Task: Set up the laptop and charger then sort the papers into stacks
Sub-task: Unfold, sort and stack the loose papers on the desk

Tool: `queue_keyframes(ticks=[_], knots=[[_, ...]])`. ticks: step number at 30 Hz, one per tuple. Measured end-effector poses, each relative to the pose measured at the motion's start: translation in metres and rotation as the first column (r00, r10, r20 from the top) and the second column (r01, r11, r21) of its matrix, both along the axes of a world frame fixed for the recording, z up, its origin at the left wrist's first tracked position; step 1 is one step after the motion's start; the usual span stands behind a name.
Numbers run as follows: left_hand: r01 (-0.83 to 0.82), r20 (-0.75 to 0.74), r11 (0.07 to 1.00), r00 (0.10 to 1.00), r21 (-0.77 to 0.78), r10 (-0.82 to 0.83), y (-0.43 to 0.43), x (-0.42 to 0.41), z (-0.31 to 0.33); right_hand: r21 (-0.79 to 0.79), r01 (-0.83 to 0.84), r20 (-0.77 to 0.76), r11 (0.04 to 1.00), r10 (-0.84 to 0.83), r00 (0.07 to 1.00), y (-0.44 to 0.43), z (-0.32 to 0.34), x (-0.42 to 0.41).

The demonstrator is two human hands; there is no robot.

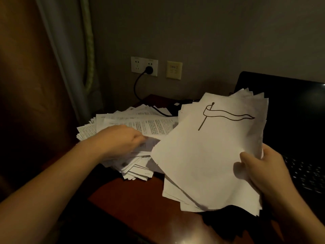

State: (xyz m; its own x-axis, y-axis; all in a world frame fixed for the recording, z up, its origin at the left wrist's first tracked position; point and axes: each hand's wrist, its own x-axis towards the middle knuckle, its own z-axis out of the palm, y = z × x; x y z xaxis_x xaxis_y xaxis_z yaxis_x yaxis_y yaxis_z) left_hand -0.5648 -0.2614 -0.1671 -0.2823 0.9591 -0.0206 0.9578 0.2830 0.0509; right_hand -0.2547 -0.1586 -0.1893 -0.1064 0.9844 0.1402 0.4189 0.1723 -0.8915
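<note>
At the far left a curtain [52, 76] hangs close beside the counter's left end, so I read little room on that side. The left hand [121, 140] lies knuckles-up on the loose pile [149, 124] of printed sheets. The pile fans across the back left of the counter [137, 199], with ragged corners poking toward the left edge. The left fingers dip into the sheets at the pile's near right side. Their tips are blurred and buried, so I cannot tell whether they pinch a sheet or only press on it. In front of the pile, a bare stretch of reddish wood runs to the near edge.

Behind the pile, a black plug [149, 69] sits in the wall socket [136, 65], and its cable [136, 88] loops down and passes behind the papers. A yellowish switch plate [174, 70] is just right of the socket. A dark block [173, 107] lies on the counter behind the pile, too dim for me to identify.

Centre right, the held stack [202, 164] is raised and tilted, with a pennant drawing on its top sheet. Its left edge overlaps the pile in my view. The right hand [267, 171] grips the stack's right edge, thumb on top and fingers curled behind it. At the far right stands the open laptop [290, 111], its screen dark. Its keyboard is partly hidden by the stack and hand, and it is cut off by the frame.
</note>
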Motion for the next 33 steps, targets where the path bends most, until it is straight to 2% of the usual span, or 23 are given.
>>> queue_keyframes(ticks=[2,3,4,6,7,9,13,15,17,19,21,23,26,30,31,33], knots=[[-0.095,0.049,0.992,0.995,0.082,0.092,0.003,-0.004,0.009,0.0,0.006,0.004,1.0,-0.006,1.0,-0.001,0.001,0.001],[-0.161,0.137,0.981,0.98,0.106,0.146,0.004,-0.007,0.012,-0.01,0.003,0.009,1.0,-0.003,1.0,-0.001,0.0,0.001],[-0.228,0.278,0.966,0.942,0.121,0.188,0.005,-0.008,0.014,-0.022,-0.002,0.019,1.0,0.003,1.0,0.0,0.0,0.001],[-0.354,0.548,0.925,0.805,0.134,0.228,0.003,-0.003,0.016,-0.04,-0.017,0.03,0.999,0.019,0.999,0.0,0.001,0.0],[-0.387,0.619,0.911,0.753,0.141,0.224,0.001,0.002,0.018,-0.053,-0.029,0.026,0.998,0.03,0.999,0.0,0.001,-0.001],[-0.381,0.704,0.91,0.691,0.165,0.161,-0.004,0.019,0.022,-0.092,-0.045,0.002,0.995,0.045,0.999,-0.001,0.002,-0.005],[-0.21,0.764,0.963,0.645,0.17,0.005,-0.009,0.067,0.036,-0.166,-0.063,-0.046,0.984,0.056,0.997,-0.002,0.006,-0.005],[-0.112,0.772,0.983,0.634,0.143,-0.04,-0.003,0.09,0.036,-0.205,-0.064,-0.076,0.977,0.049,0.996,-0.003,0.008,-0.007],[-0.028,0.743,0.99,0.664,0.136,-0.083,0.006,0.114,0.028,-0.25,-0.055,-0.144,0.967,0.019,0.989,-0.003,0.008,-0.009],[0.058,0.652,0.99,0.747,0.129,-0.129,0.018,0.131,0.013,-0.272,-0.059,-0.209,0.961,0.001,0.978,-0.004,0.009,-0.011],[0.168,0.496,0.984,0.85,0.062,-0.177,0.028,0.142,-0.004,-0.285,-0.117,-0.274,0.951,0.036,0.961,-0.005,0.008,-0.015],[0.203,0.397,0.979,0.9,-0.014,-0.18,0.034,0.148,-0.015,-0.298,-0.212,-0.343,0.931,0.102,0.934,-0.006,0.004,-0.018],[0.205,0.414,0.977,0.895,-0.057,-0.164,0.032,0.146,-0.019,-0.288,-0.274,-0.249,0.918,0.204,0.947,-0.006,-0.008,-0.022],[0.261,0.467,0.964,0.859,-0.053,-0.207,0.035,0.121,-0.01,-0.255,-0.245,-0.109,0.935,0.224,0.969,-0.008,-0.015,-0.024],[0.248,0.452,0.969,0.866,-0.017,-0.214,0.043,0.109,-0.005,-0.253,-0.225,-0.074,0.941,0.213,0.974,-0.009,-0.016,-0.025],[0.173,0.285,0.978,0.937,0.119,-0.2,0.07,0.078,0.003,-0.265,-0.193,-0.026,0.945,0.193,0.981,-0.01,-0.018,-0.028]])
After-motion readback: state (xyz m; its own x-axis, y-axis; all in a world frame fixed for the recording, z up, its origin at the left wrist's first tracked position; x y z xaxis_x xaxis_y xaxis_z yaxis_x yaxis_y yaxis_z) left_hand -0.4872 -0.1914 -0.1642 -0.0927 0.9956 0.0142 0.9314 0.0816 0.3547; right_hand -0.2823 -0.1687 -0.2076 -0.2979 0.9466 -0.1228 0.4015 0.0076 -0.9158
